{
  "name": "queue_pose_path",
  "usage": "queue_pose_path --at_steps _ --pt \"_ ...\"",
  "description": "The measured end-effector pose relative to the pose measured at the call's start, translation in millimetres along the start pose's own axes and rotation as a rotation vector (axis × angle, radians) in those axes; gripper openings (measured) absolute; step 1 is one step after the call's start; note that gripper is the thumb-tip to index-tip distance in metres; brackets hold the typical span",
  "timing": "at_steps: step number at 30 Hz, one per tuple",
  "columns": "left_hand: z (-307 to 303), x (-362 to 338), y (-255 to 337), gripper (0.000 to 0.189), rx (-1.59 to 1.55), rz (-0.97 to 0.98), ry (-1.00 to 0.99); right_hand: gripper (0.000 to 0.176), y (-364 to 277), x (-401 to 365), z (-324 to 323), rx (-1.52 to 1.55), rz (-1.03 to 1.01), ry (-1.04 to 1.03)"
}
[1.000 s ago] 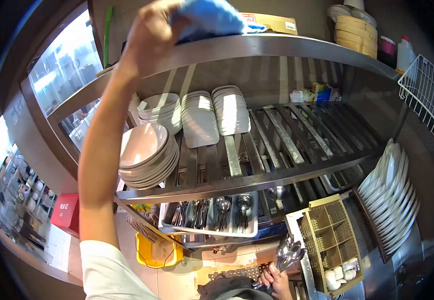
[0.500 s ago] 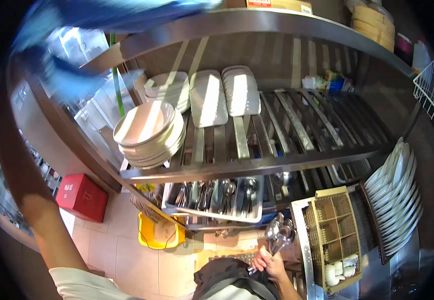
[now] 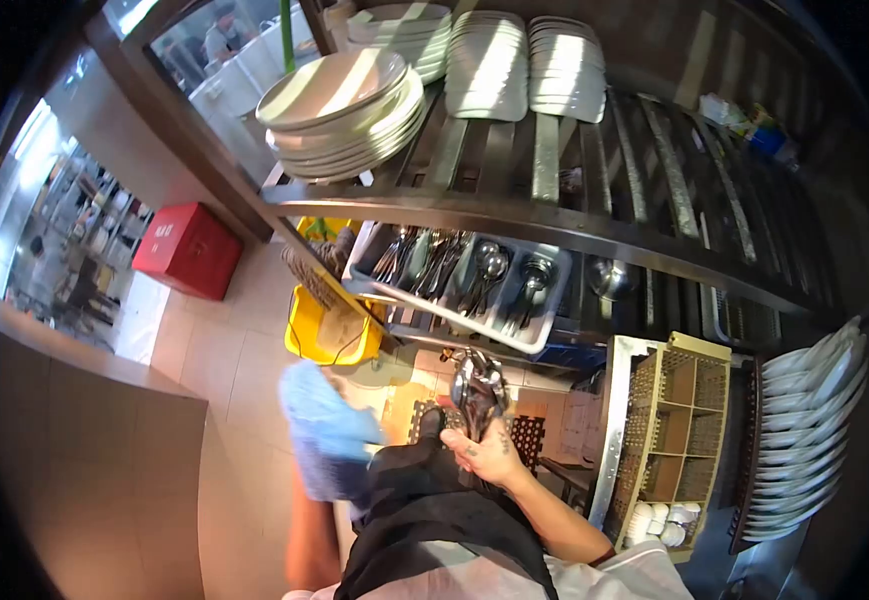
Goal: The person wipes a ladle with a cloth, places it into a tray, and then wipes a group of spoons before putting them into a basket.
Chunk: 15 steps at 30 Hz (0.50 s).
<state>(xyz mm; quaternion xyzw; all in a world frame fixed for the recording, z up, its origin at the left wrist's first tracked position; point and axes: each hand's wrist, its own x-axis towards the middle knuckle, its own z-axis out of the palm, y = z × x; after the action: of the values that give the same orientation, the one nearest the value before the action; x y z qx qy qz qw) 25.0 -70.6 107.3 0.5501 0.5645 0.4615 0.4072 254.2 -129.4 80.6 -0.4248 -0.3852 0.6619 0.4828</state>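
Note:
A blue cloth (image 3: 326,430), smeared by motion, covers my left hand (image 3: 316,508) low beside my dark apron (image 3: 444,530); the hand is closed on the cloth, though its fingers are hidden. In front of the apron, my right hand (image 3: 489,455) grips a bunch of metal spoons (image 3: 479,385), bowls upward. Beyond them, a grey cutlery tray (image 3: 509,338) on the lower shelf has compartments of spoons and other cutlery.
Stacked white plates (image 3: 349,130) and rectangular dishes (image 3: 489,70) stand on the slatted metal shelf (image 3: 554,225). At right are a beige divided basket (image 3: 644,430) holding small white pieces and a rack of upright plates (image 3: 804,435). A yellow bucket (image 3: 319,345) and red box (image 3: 189,250) stand at left.
My left hand has come down from the upper left with the blue cloth to beside my body. The right hand, still holding the spoons, has shifted left and up in view. The view has tilted downward.

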Motion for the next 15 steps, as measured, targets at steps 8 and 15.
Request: queue_pose_path --at_steps 8,15 --pt "42.5 -4.8 -97.5 0.033 -1.110 -0.717 -0.230 0.028 26.9 -5.9 43.7 -0.173 -0.078 0.261" --pt "39.3 -10.6 -98.7 0.052 -0.544 -1.194 -0.659 0.027 -11.2 -19.5 49.5 0.157 -0.068 0.578"
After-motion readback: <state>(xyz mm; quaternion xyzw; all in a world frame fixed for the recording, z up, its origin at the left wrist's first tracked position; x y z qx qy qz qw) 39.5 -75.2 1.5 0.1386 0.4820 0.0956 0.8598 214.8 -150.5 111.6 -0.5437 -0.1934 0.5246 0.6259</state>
